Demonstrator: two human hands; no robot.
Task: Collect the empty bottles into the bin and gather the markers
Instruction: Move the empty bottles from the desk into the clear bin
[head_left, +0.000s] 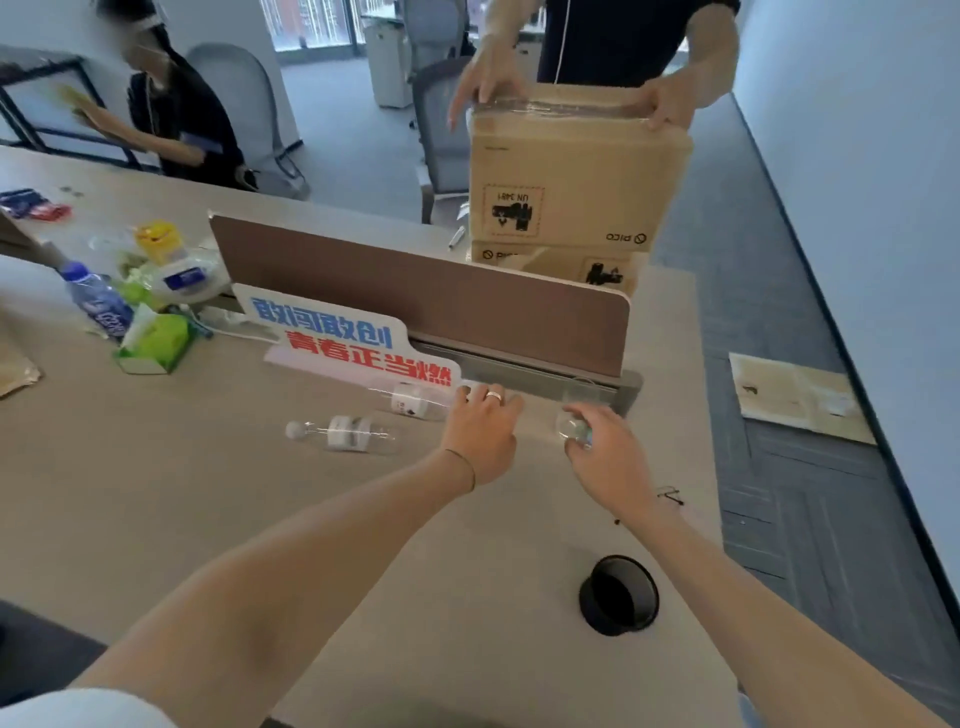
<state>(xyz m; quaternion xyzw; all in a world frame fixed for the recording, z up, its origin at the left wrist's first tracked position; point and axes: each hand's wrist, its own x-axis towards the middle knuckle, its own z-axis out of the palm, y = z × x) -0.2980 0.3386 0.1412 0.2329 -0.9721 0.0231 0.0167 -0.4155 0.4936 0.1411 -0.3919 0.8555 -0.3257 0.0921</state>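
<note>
Two clear empty bottles with white labels lie on their sides on the desk: one (345, 432) to the left of my hands, another (413, 401) just under the slogan sign. My left hand (480, 423) rests flat on the desk with fingers spread, its fingertips beside the second bottle's end and holding nothing. My right hand (605, 447) is closed on the top of a third clear bottle (574, 428) standing near the divider's base. A marker (456, 236) lies on the far desk beside the boxes. No bin is recognisable.
A brown divider (415, 291) with a blue-and-red slogan sign (343, 338) crosses the desk. A person across it holds stacked cardboard boxes (571, 176). A blue-capped water bottle (96, 301), tissue pack (156, 343) and clutter sit left. A black cable grommet (619, 595) lies near me.
</note>
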